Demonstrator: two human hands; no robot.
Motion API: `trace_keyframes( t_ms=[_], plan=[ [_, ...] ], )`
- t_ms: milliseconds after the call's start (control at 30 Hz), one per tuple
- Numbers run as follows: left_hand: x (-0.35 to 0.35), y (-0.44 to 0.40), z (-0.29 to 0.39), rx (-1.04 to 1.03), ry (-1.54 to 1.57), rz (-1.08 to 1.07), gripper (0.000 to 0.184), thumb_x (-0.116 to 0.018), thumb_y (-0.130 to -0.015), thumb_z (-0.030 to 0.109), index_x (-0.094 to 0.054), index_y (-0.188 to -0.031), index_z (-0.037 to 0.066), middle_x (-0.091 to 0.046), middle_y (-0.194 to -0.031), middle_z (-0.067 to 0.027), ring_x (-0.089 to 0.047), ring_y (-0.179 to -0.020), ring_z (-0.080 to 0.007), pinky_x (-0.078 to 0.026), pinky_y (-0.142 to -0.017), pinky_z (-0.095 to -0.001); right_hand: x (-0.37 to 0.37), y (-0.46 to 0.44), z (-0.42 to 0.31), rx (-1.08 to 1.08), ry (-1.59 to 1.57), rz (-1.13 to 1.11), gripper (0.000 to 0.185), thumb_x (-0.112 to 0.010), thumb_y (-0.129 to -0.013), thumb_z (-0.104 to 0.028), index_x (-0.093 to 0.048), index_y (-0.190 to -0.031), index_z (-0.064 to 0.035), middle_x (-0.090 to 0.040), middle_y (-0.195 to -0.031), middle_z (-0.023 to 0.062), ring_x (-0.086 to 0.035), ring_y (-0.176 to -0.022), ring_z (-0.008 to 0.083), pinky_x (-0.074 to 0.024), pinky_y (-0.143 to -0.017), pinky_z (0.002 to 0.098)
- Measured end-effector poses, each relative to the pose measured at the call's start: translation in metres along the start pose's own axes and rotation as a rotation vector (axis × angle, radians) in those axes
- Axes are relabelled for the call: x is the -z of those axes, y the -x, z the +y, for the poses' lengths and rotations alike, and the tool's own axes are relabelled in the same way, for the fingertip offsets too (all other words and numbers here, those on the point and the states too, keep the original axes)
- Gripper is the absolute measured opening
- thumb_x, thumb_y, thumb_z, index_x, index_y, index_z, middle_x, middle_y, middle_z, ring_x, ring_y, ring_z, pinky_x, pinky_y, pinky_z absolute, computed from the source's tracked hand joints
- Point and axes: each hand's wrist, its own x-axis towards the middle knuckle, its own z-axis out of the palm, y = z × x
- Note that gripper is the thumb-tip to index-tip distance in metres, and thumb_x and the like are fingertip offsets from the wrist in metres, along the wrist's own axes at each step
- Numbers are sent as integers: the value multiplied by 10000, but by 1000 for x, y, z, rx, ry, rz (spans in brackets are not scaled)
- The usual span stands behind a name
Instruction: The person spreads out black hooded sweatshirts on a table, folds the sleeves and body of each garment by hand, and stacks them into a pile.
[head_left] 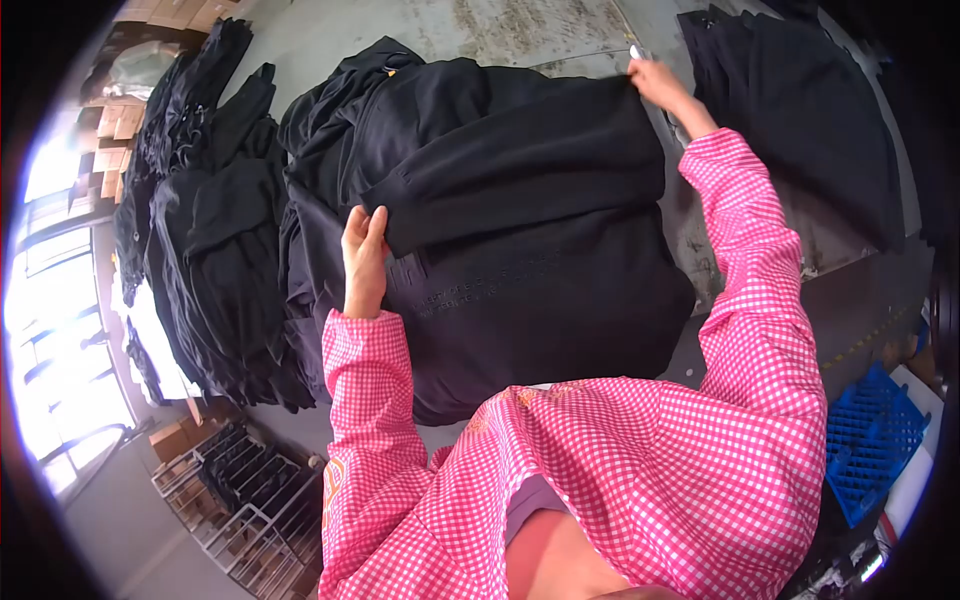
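Worktable: greyish top (520, 35), pretty scuffed and stained, loaded with dark clothes.
Black garment: the main one (560, 310) is spread mid-table right in front of the person, raised lettering showing on it, tone on tone.
Sleeve: a long black tube of cloth (520, 180) lying slantwise across the garment above the lettering, looks like its sleeve tbh.
Left hand: (366, 262) upright at the near-left end of that cloth, thumb and fingertip pinching the edge, forearm pointing pretty much straight up from the elbow.
Right hand: (662, 88) way out at the far corner of the cloth, arm stretched long, fingers curled round a small white thing (636, 52). Can't tell what it is, or if they've got fabric in there too.
Pink checks: gingham top (640, 470) on the person, cuffs stopping at both wrists.
Neighbours: left, a black clothes heap (220, 250); right, more dark clothing (790, 110).
Further out: metal rack (260, 540) lower left, bright window (60, 330), blue plastic crate-looking thing (875, 440) on the right.
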Motion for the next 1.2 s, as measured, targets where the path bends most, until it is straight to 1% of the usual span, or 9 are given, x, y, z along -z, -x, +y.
trace_keyframes(
  t_ms=[233, 367, 467, 533, 700, 900, 1033, 1133, 1200],
  plan=[
    [28, 8, -20, -4, -123, 53, 122, -551, -917, 158, -491, -831, 95, -500, -702, 55, -405, -562, -2, -315, -486, -141, 42, -24, -67, -58, -60, 178, 121, -543, -845, -124, -568, -936, -49, -594, -688, 62, -550, -572, 190, -427, -549, 304],
    [28, 3, -30, 62, -175, 33, 96, -552, -915, 157, -530, -882, 70, -536, -723, 42, -436, -566, -6, -328, -484, -134, 0, -9, -30, -281, -499, 167, 170, -522, -894, -208, -590, -960, -66, -601, -735, 45, -548, -594, 141, -451, -561, 261],
    [23, 4, -21, 109, -159, 16, 97, -550, -915, 156, -549, -920, 60, -556, -734, 35, -446, -558, -7, -330, -476, -133, 14, 31, -35, -465, -495, 83, 273, -533, -918, -301, -606, -1003, -53, -622, -810, 49, -569, -634, 130, -481, -599, 235],
    [20, 4, -16, 153, -144, 0, 116, -548, -915, 156, -568, -957, 50, -576, -745, 29, -456, -551, -7, -332, -469, -132, 26, 67, -70, -933, -986, -250, 345, -575, -902, -362, -614, -1027, -43, -631, -853, 40, -591, -672, 124, -486, -619, 226],
    [26, -3, -27, 161, -141, 2, 110, -553, -911, 158, -565, -940, 53, -568, -726, 32, -447, -533, -10, -329, -456, -137, 24, 93, -117, -979, -1295, -192, 406, -602, -884, -406, -618, -1035, -30, -631, -882, 21, -606, -738, 106, -482, -656, 204],
    [44, -14, -44, 173, -140, 20, 104, -560, -905, 162, -561, -915, 58, -556, -699, 37, -435, -505, -13, -326, -437, -145, 17, 98, -100, -838, -1292, -339, 371, -594, -884, -402, -625, -981, -45, -621, -879, -2, -579, -765, 79, -448, -672, 185],
    [39, -23, -49, 179, -136, 52, 103, -564, -901, 164, -558, -898, 61, -547, -681, 40, -427, -487, -16, -324, -424, -151, -14, 95, -79, -724, -963, -182, 302, -578, -897, -348, -593, -842, -52, -571, -776, -19, -511, -711, 55, -400, -639, 189],
    [32, -27, -47, 123, -51, 130, 124, -573, -887, 171, -524, -830, 72, -508, -650, 27, -411, -470, -42, -336, -400, -176, -48, 98, -64, -663, -694, -27, 338, -546, -889, -335, -549, -751, -26, -553, -700, 45, -520, -650, 160, -411, -606, 288],
    [43, -18, -51, 119, -234, 244, 148, -582, -869, 177, -506, -821, 61, -504, -650, -9, -423, -469, -77, -356, -381, -205, -82, 95, -62, -556, -320, 49, 378, -525, -879, -370, -514, -736, -20, -539, -683, 91, -512, -634, 238, -401, -604, 370]
  ],
)
